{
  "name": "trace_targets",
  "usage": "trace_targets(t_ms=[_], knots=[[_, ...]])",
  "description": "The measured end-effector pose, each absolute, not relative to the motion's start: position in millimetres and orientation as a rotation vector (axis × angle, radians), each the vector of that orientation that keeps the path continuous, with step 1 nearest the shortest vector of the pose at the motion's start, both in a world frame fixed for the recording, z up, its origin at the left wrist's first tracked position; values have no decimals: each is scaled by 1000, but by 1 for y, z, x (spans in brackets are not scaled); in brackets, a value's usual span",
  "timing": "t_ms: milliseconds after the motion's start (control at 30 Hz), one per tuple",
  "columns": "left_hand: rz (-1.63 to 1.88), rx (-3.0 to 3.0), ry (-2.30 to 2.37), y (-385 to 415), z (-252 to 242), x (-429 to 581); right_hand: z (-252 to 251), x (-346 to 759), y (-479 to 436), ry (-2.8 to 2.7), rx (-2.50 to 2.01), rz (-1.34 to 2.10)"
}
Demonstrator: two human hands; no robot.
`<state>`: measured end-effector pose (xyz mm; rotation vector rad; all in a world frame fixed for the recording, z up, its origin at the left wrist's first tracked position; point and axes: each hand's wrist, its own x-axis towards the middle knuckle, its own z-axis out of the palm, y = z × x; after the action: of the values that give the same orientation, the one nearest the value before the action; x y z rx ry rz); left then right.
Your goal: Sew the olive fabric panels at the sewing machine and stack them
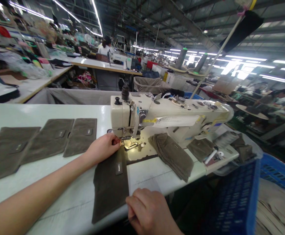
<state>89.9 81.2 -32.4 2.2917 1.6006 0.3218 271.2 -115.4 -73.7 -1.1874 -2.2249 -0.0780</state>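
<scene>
A dark olive fabric piece (110, 189) with a small label lies on the white table, its top end beside the needle area of the sewing machine (124, 114). My left hand (105, 145) is at that top end, fingers pinched together near the presser foot; what they hold is too small to make out. Beside the lower right edge of the fabric is my right hand (147, 209), its fingers curled closed, their tips partly hidden. Several similar labelled pieces (80, 137) lie overlapping on the left. A folded stack of the same fabric (173, 155) rests right of the needle plate.
A blue plastic crate (240, 195) stands at the lower right, beside light fabric (275, 209). Small items and a white spool (219, 154) sit at the table's right end. Behind are thread cones (181, 58), another worktable (95, 63) and a seated person (105, 47).
</scene>
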Motion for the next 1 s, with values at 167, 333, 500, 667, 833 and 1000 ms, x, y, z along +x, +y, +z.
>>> trace_targets(t_ms=[167,333,500,667,833,1000], knots=[[303,2268,1630,81,-31,91,-73,271,-114,-2229,-1186,-84],[296,2253,1653,82,-31,90,-71,271,-112,-2246,-1188,-32],[310,2267,1655,84,-32,91,-71,271,-109,-2280,-1198,-23],[356,2345,1578,88,-33,85,-67,270,-111,-2300,-1247,-4],[553,2692,1475,49,-24,75,-63,274,-119,-2368,-1288,111],[568,2986,679,-40,-30,66,-71,278,-129,-2437,-1262,103]])
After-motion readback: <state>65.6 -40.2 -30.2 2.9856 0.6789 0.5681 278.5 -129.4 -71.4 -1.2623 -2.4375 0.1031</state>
